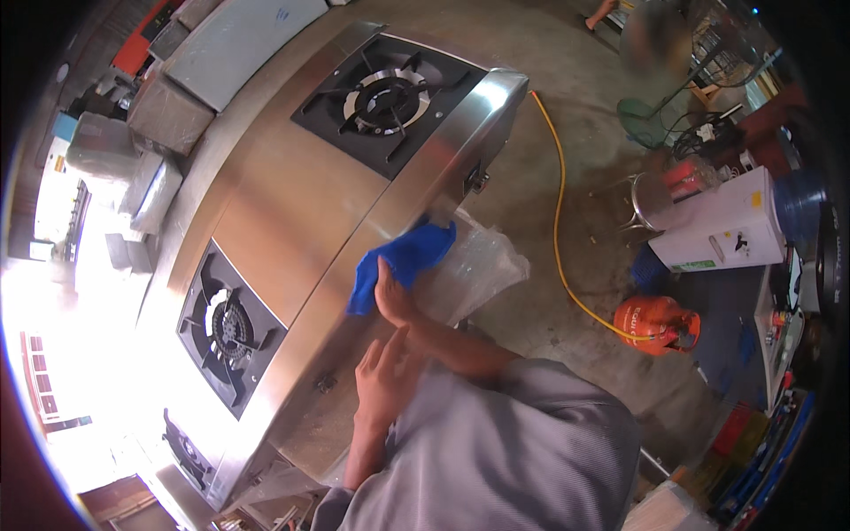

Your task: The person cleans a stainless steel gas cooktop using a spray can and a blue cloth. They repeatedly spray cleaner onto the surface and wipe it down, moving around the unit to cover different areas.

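Note:
My right hand (391,296) presses a blue cloth (403,257) against the front edge of a stainless steel stove counter (297,217). Part of the cloth hangs over the counter's front side. Close to my body, my left hand (382,380) is raised just below the right wrist, fingers stretched and holding nothing. Black gas burners are set into the counter: one burner (387,102) at the far end, another burner (227,326) to the left, and a third burner (186,447) at the near left.
Clear plastic sheeting (482,270) hangs by the counter's front. A yellow hose (560,203) runs across the floor to an orange gas cylinder (651,324) at the right. Beyond it stands a white cabinet (722,226). Wrapped boxes (168,115) line the far left.

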`<state>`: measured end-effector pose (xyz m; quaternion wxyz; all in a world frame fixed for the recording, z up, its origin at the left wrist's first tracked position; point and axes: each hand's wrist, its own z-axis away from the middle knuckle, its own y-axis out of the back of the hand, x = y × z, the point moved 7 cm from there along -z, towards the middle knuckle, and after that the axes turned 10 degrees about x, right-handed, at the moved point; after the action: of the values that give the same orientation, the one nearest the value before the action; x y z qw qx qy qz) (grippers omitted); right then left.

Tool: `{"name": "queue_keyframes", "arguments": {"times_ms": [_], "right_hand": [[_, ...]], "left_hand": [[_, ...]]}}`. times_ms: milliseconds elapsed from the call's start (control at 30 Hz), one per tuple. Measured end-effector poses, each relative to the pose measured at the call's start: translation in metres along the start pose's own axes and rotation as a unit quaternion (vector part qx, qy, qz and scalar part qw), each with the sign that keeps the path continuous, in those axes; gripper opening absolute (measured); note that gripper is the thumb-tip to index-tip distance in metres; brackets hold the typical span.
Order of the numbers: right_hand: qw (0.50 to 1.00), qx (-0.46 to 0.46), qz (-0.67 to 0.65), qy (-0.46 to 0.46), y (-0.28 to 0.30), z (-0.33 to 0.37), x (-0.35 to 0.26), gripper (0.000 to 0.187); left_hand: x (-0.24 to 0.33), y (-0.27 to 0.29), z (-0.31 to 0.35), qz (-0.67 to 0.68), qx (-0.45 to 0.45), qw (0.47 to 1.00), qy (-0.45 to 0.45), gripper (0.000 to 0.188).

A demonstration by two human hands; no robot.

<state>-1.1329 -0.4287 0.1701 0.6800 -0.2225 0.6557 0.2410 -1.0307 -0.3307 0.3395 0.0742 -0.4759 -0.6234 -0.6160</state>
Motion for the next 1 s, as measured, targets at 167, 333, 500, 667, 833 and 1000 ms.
{"name": "queue_keyframes", "arguments": {"times_ms": [167, 333, 500, 667, 833, 1000], "right_hand": [[0.969, 0.234, -0.062, -0.058, 0.073, -0.155, -0.019, 0.088], [0.944, 0.326, -0.013, 0.042, 0.163, -0.333, -0.066, 0.059], [0.960, 0.247, 0.036, 0.127, 0.132, -0.256, -0.068, 0.074], [0.966, 0.128, 0.109, 0.197, 0.074, -0.109, -0.057, 0.090], [0.967, 0.138, 0.177, 0.119, 0.142, -0.275, -0.080, 0.096], [0.976, 0.171, 0.072, 0.116, 0.179, -0.376, -0.078, 0.081]], "left_hand": [[-0.027, 0.011, 0.023, -0.014, -0.008, 0.998, 0.057, 0.037], [-0.051, 0.009, 0.042, 0.003, -0.022, 0.992, 0.126, 0.034], [-0.051, -0.009, 0.041, 0.032, -0.036, 0.992, 0.114, 0.032], [-0.047, -0.016, 0.030, 0.024, -0.071, 0.994, 0.082, 0.033], [-0.056, 0.007, 0.034, 0.001, -0.032, 0.995, 0.091, 0.034], [-0.074, 0.014, 0.059, 0.107, 0.038, 0.963, 0.246, 0.035]]}}
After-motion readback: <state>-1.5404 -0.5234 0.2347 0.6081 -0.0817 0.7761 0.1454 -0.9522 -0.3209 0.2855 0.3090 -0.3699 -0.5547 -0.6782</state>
